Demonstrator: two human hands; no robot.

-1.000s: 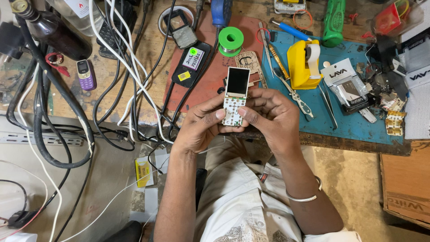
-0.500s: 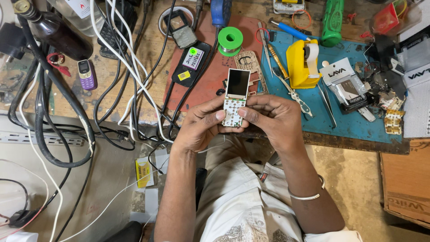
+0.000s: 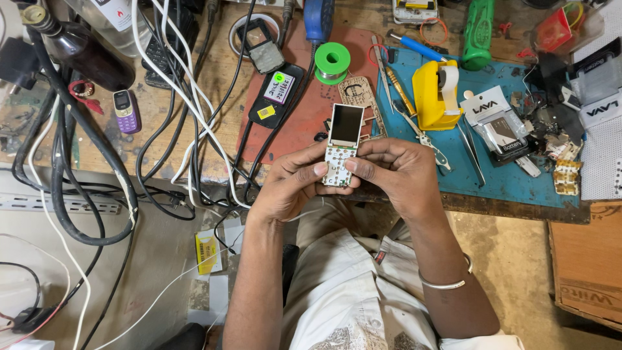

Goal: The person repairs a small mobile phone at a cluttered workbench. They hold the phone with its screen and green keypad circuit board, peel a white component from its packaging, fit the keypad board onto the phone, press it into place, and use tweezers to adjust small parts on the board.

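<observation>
While both thumbs press on its white key part, the left hand (image 3: 288,188) and right hand (image 3: 395,172) hold a small opened phone (image 3: 342,146) between their fingers (image 3: 304,170) — upright, over the tabletop (image 3: 168,110) edge. Both wrists bend inward. Beyond the fingers lies a black phone (image 3: 275,94) with a white label — to their right, a yellow tape holder (image 3: 435,94) and a white packet (image 3: 495,120).

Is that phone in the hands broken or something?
It looks opened up: the phone held by the left hand and right hand has no keypad cover, so its white circuit board shows below the dark screen.
</observation>
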